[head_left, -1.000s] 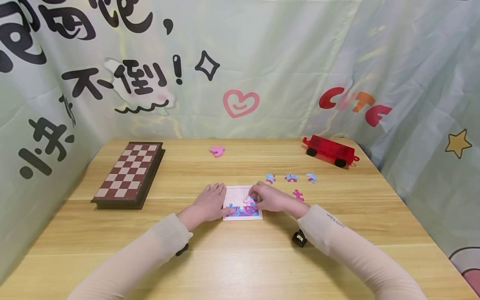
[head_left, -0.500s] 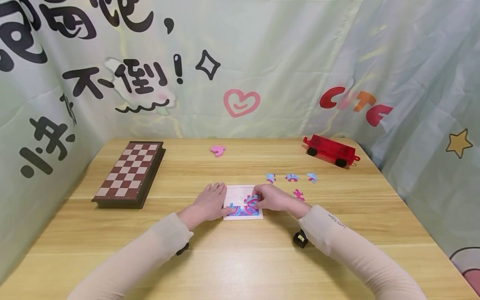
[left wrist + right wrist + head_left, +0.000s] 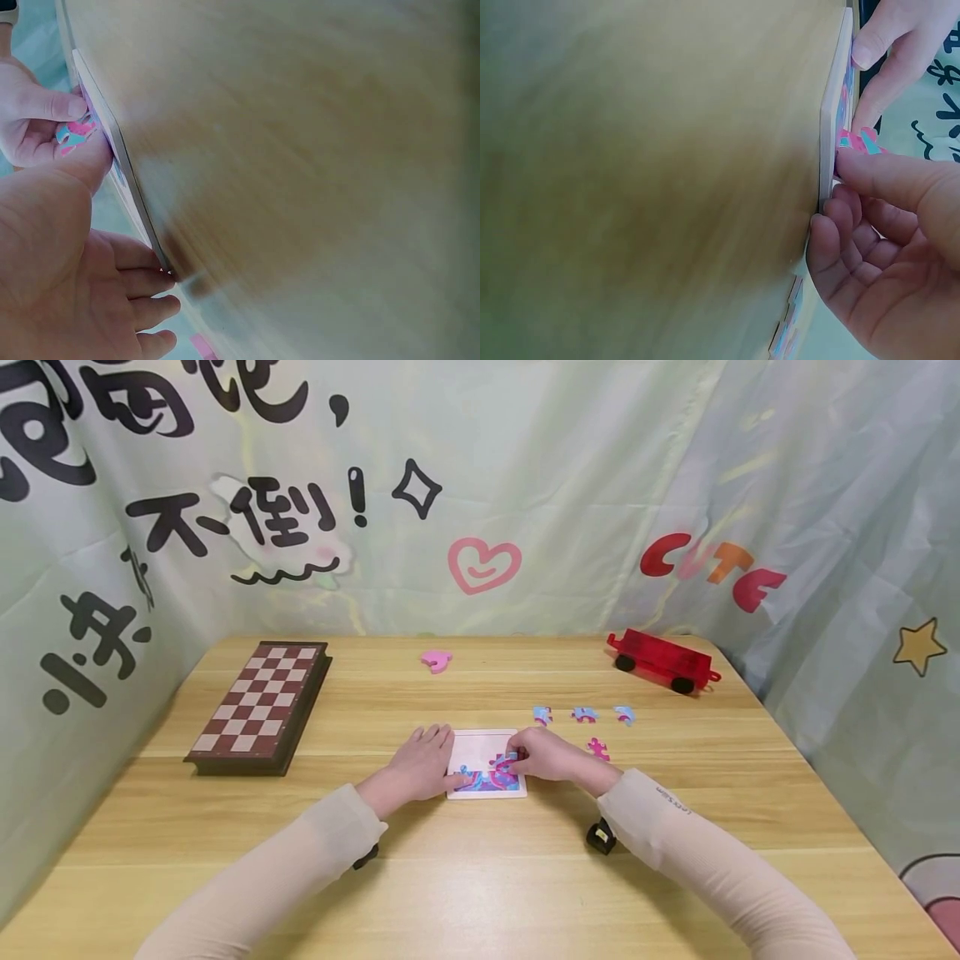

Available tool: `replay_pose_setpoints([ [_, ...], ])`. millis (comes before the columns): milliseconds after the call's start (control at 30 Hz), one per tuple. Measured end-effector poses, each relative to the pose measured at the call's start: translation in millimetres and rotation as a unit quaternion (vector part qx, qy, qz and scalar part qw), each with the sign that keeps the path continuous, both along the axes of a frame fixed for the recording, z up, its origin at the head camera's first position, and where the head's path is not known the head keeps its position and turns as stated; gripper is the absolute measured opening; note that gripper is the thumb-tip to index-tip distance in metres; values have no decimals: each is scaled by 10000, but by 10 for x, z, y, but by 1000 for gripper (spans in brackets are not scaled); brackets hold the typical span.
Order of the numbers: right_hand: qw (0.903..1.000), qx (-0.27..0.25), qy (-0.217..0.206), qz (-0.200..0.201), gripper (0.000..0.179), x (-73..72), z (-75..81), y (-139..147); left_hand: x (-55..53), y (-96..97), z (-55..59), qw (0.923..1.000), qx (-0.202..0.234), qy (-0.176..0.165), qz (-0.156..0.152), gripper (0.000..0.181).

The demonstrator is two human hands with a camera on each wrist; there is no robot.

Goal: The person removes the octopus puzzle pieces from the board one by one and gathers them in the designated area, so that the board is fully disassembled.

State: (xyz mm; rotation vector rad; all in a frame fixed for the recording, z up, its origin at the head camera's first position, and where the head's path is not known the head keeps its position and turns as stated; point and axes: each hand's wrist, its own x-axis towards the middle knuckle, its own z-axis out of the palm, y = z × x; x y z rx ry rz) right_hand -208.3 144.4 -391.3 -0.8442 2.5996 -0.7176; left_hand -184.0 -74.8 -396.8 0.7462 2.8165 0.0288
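A small white puzzle tray [image 3: 472,743] lies mid-table, with joined blue, purple and pink pieces [image 3: 483,782] along its near side. My left hand [image 3: 422,766] rests against the tray's left edge, fingers straight, its thumb over the near left part. My right hand [image 3: 543,755] pinches a pink and blue puzzle piece [image 3: 501,762] between thumb and fingers at the tray's right side, just above the joined row. In the right wrist view this piece [image 3: 861,140] stands tilted over the tray. Its underside contact with the row is hidden.
Several loose puzzle pieces lie right of the tray, among them a pink one [image 3: 597,748] and a blue one [image 3: 584,715]. A pink piece [image 3: 437,661] lies farther back. A folded chessboard [image 3: 258,710] stands left, a red toy wagon [image 3: 662,661] back right.
The piece in my right hand has turned from its pale look to show pink and blue, then tilted and lowered slightly at the row. My left hand has stayed in place.
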Motion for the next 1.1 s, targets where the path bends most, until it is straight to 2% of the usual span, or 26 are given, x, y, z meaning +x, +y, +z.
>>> replay_pose_setpoints([
  [267,9996,114,180,168,5,21,-9,2,-2,3,-1,10000,-16,-12,13,82],
  [467,9995,117,217,206,12,36,-8,-12,-1,11,3,10000,-19,-42,15,82],
  [633,9998,-165,42,-50,4,23,-8,66,3,12,7,10000,-35,-62,14,82],
  [833,9965,-757,-100,-325,14,9,80,342,4,9,5,10000,14,-38,-3,82],
  [1000,9874,-1341,-82,-832,20,-29,157,712,3,7,-1,9999,39,-82,42,83],
  [1100,9803,-1545,-248,-1206,21,-60,181,982,1,3,-3,10000,24,-77,48,83],
])
